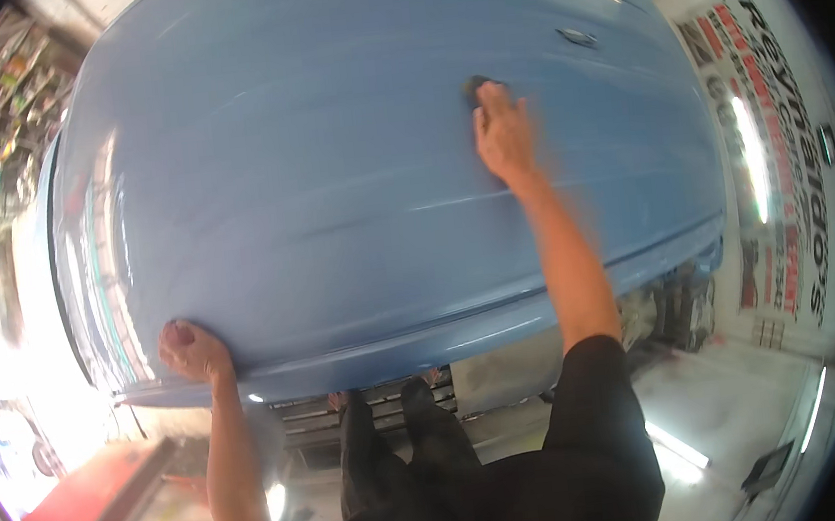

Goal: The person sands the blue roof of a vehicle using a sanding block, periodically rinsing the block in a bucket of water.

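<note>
Blue panel (327, 159) lies beneath the right hand (504, 137), which I see curled over a dark pad (477, 85), best kept flat; the left hand (197, 353) is curled on the panel, contents unclear

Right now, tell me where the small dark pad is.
In the head view, the small dark pad is right of centre, toward the top, against the blue panel and partly covered by the right hand.

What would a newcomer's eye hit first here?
A big blue panel fills the upper middle. Right of centre, the blurred right hand holds a small dark pad against it. The left hand is at the panel's lower-left corner; whether it holds anything is unclear.
</note>
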{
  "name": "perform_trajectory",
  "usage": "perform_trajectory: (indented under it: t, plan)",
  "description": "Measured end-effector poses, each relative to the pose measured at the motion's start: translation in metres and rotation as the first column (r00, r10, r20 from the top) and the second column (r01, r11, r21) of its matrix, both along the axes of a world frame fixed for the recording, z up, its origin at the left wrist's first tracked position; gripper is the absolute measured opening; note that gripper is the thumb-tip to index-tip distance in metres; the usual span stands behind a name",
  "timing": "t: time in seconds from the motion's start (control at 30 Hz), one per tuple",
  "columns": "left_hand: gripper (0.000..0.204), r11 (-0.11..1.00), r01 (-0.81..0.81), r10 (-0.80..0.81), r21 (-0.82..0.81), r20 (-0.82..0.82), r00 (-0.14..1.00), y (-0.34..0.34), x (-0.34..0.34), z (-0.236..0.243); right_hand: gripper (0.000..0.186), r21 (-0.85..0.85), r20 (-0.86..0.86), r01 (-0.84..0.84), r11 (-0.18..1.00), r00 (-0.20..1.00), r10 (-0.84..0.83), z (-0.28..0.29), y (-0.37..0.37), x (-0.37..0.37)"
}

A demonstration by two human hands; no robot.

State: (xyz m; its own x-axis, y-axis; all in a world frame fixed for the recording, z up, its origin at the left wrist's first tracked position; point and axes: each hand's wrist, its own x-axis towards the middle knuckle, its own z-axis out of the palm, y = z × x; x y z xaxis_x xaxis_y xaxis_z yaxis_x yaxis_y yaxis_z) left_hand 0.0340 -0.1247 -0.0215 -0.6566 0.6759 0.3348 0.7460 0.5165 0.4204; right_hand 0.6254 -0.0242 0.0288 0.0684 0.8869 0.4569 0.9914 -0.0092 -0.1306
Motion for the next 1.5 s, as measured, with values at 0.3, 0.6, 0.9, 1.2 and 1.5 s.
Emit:
perform_trajectory:
  t: [0.3, 0.6, 0.9, 1.2, 1.5]
  plan:
    - [0.027, 0.999, 0.028, -0.023, 0.045, -0.088, 0.996, -0.007, -0.016, 0.008, 0.028, 0.135, -0.300, -0.596, 0.792, 0.737, 0.606, -0.013, 0.086, -0.281]
    - [0.028, 0.996, 0.032, -0.029, 0.083, -0.035, 0.999, -0.003, 0.022, 0.027, 0.036, -0.050, -0.226, -0.348, 0.936, 0.917, 0.329, 0.032, 0.022, -0.071]
    - [0.031, 0.998, 0.021, -0.024, 0.058, 0.061, 0.998, -0.004, 0.010, 0.029, 0.036, 0.021, -0.211, -0.732, 0.681, 0.663, 0.718, 0.011, 0.099, -0.234]
    - [0.030, 0.999, -0.030, 0.027, 0.036, 0.077, 0.997, -0.004, 0.025, 0.036, 0.037, 0.009, -0.274, -0.719, 0.695, 0.667, 0.693, 0.017, 0.083, -0.230]
    - [0.030, 0.998, -0.063, 0.061, 0.023, 0.077, 0.995, -0.011, 0.006, 0.034, 0.047, -0.188, -0.279, -0.740, 0.647, 0.671, 0.687, 0.013, 0.101, -0.310]
